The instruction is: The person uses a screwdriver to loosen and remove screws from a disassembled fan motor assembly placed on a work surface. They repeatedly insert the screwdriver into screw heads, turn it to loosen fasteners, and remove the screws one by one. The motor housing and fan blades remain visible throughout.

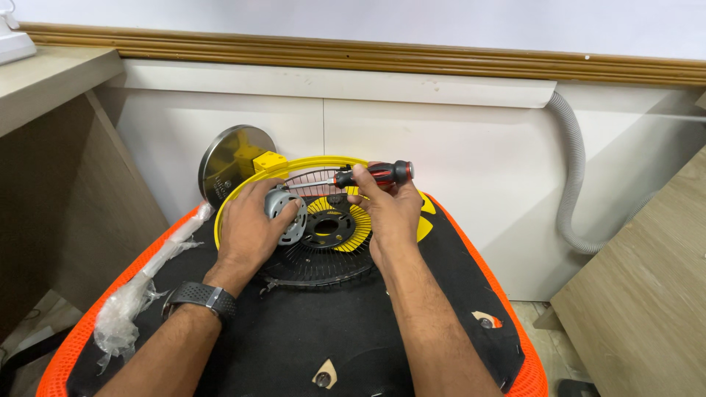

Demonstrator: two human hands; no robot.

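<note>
L hand (248, 224) is wrapped round the motor (283, 215), fingers clamped on its silver body. It sits at the hub of the fan guard (323, 261), which lies on the black-and-orange chair seat (471, 272). R hand (388, 209) pinches the screwdriver (371, 175), fingers closed on the red/black handle. The shaft runs left toward the top of the motor; the tip is hidden behind the L fingers, so can't tell if it's seated in a screw.

To do this bit well, imo:
- Keep the L grip firm so the motor doesn't spin w/ the driver. The seat is soft mesh and gives no backing.
- The driver lies nearly flat across the guard. Line the shaft up straight w/ the screw before turning, else it'll likely cam out.
- Push in along the shaft while turning, w/ short twists.
- Mind the thin guard wires and the yellow ring (243, 192) just beside the shaft; a slip could bend them.
- A loose screw could get lost in the mesh, so keep a finger near it.

The round metal base (228, 165) leans on the wall behind. A plastic-wrapped pole (158, 268) lies on the seat's left edge.
</note>
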